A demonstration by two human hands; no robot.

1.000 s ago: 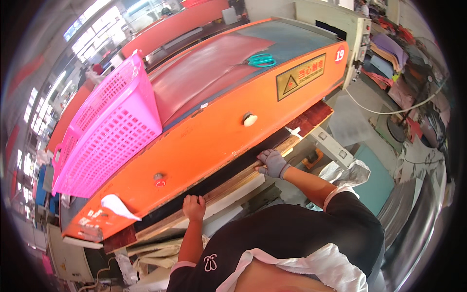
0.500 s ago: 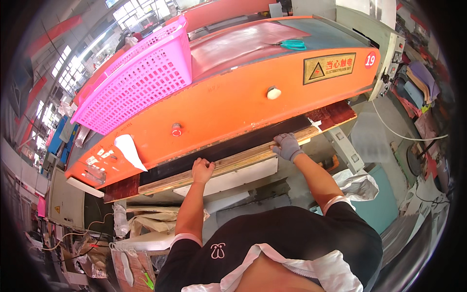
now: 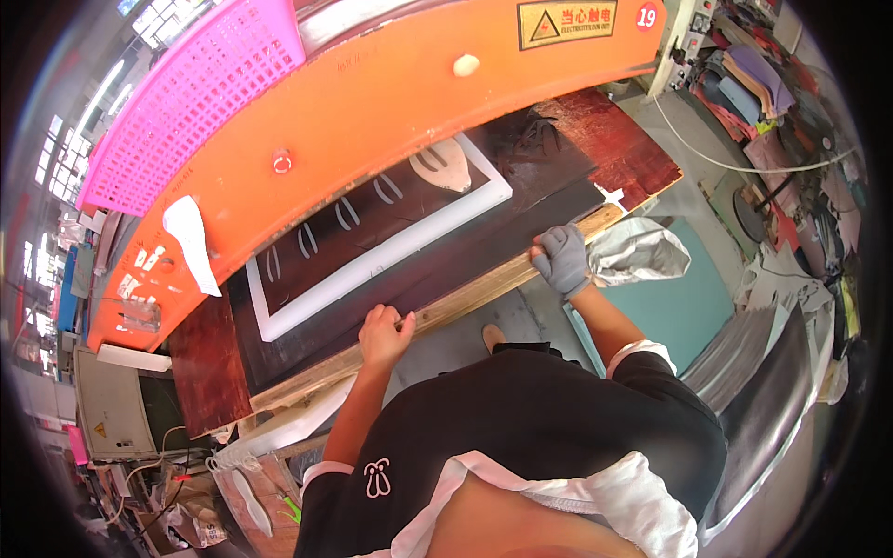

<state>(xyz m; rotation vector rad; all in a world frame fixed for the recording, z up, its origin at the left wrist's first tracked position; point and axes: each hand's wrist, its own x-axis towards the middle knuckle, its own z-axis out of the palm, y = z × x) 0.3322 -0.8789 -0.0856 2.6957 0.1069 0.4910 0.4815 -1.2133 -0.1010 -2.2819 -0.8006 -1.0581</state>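
Observation:
A wide wooden board [image 3: 484, 284] with a dark covering on its middle and reddish ends sticks out from under the orange machine [image 3: 372, 121]. My bare left hand [image 3: 384, 337] is closed on its near edge, fingers curled. Farther right along that edge, my right hand [image 3: 562, 260], in a grey glove that leaves some fingertips bare, is closed on it too. On the dark covering lies a white rectangular frame [image 3: 391, 244] around a dark brown sheet [image 3: 321, 251] marked with several pairs of slits. A pale, rounded flat piece [image 3: 442, 166] rests at its right end, partly under the machine.
A pink basket [image 3: 200, 102] stands on the machine at left. A white cut-out piece [image 3: 191, 244] hangs on the orange front, left of a red button [image 3: 282, 161]. Right of me are a whitish bag [image 3: 640, 251], a teal sheet [image 3: 684, 288] and stacked material [image 3: 753, 79].
The board has come out from under the machine toward me, both hands on its edge. The white frame and brown sheet now show. My view has tilted lower.

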